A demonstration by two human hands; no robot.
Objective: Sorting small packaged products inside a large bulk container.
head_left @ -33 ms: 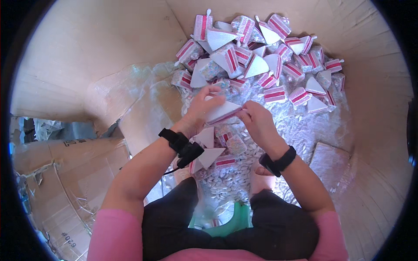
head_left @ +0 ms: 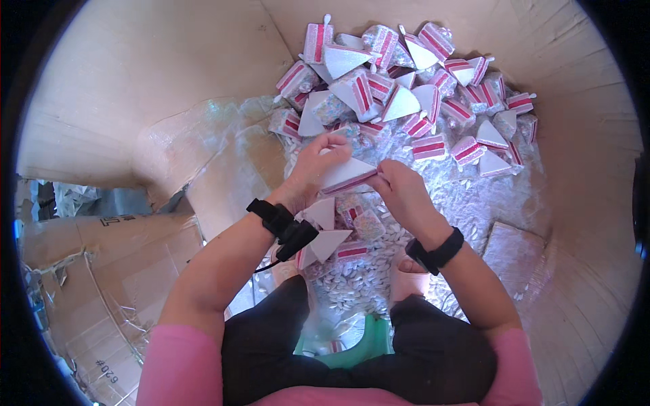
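My left hand [head_left: 318, 166] is closed round the broad end of a toy cake slice [head_left: 349, 174], a wedge with a flat white face and pink and red layered sides. The fingers of my right hand [head_left: 404, 193] are pinched at its pointed tip; anything small between them is too fine to make out. Below my hands, between my feet, lies a small group of similar cake slices [head_left: 332, 243]. A bigger heap of such slices [head_left: 403, 105], several with white stick-like pieces poking out, is piled beyond my hands.
Cardboard walls [head_left: 589, 169] curve around me. Small white pellets [head_left: 345, 284] are strewn over a plastic sheet on the floor. A flat cardboard piece [head_left: 512, 254] lies at the right. A green plastic item [head_left: 372, 338] is between my legs, and a torn cardboard box [head_left: 128, 264] stands at the left.
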